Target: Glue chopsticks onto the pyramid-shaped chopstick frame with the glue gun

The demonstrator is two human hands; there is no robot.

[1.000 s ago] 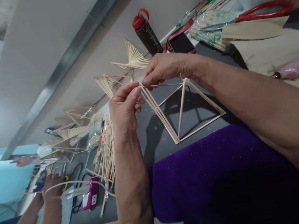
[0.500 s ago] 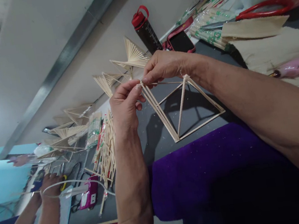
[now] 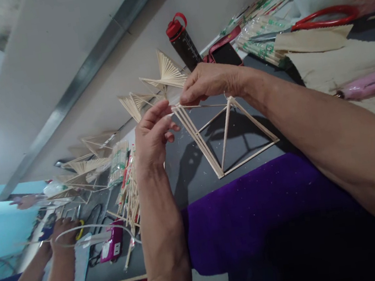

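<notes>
A frame of thin wooden sticks [image 3: 227, 137], joined into triangles, stands on the dark grey table in front of me. My right hand [image 3: 202, 82] reaches over its top and pinches the upper left corner, where several sticks meet. My left hand [image 3: 156, 128] is just left of that corner, thumb and forefinger parted and the other fingers loosely curled. Whether a fine thread runs between them is too small to tell. A bit of thread sticks up from the frame's other peak, beneath my right wrist.
Loose sticks [image 3: 131, 197] lie left of my forearm, near a magenta power strip [image 3: 113, 244]. Fan-shaped stick pieces [image 3: 167, 71] and a red-capped bottle [image 3: 183, 43] stand behind. Red-handled scissors [image 3: 325, 18] and wrapped sticks lie at right. A co-worker's hands [image 3: 64, 230] are far left.
My left fingers have come away from the frame's corner, slightly to the left, and parted. My right hand keeps its pinch there. The frame has shifted slightly left.
</notes>
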